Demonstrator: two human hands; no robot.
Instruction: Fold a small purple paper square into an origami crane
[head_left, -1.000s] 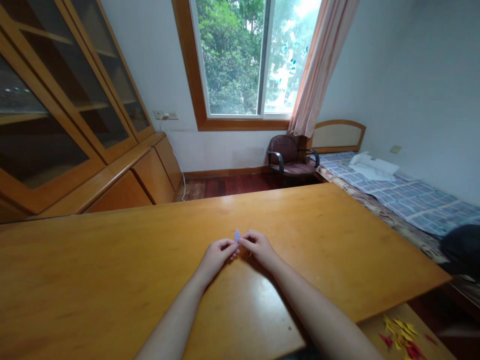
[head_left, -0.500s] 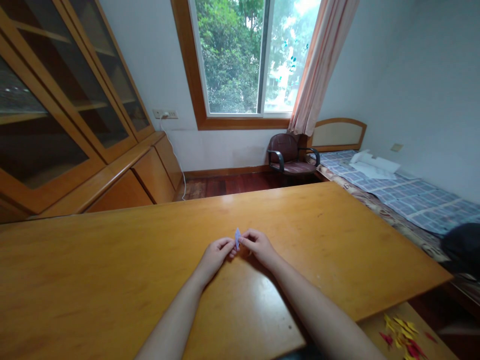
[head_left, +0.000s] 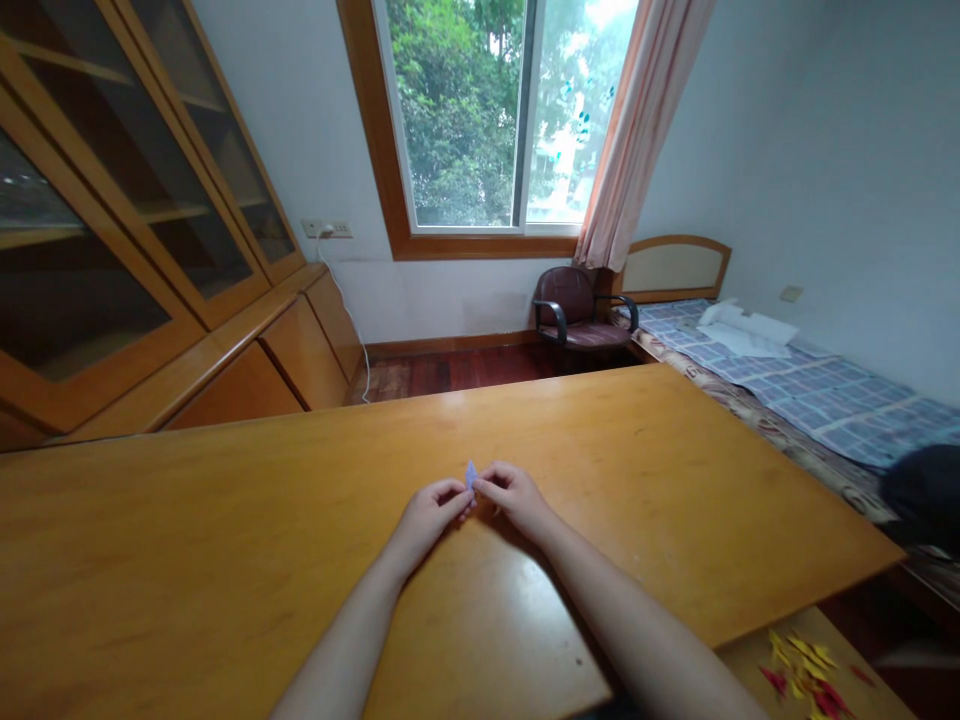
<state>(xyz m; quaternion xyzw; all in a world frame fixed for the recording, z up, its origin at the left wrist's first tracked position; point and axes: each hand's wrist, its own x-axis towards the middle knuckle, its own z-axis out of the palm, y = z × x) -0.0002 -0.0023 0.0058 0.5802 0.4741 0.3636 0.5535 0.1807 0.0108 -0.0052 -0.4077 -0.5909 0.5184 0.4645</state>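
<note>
A small piece of folded lilac paper (head_left: pixel 470 473) stands upright between my two hands, just above the wooden table (head_left: pixel 247 530). My left hand (head_left: pixel 435 508) pinches its lower left side between thumb and fingers. From the right, the fingertips of my right hand (head_left: pixel 510 492) grip its other edge. The fingers cover the lower part of the paper, so its full folded shape is hidden.
Yellow and red folded paper pieces (head_left: pixel 804 665) lie on a lower surface at the bottom right. Beyond the table stand a maroon armchair (head_left: pixel 574 308) and a bed (head_left: pixel 810 395) with white sheets on it. Glass-fronted cabinets (head_left: pixel 150 230) line the left wall.
The lilac paper has turned slightly and shifted a little left and down. Both hands keep their pinch on it, with the right fingertips a bit lower.
</note>
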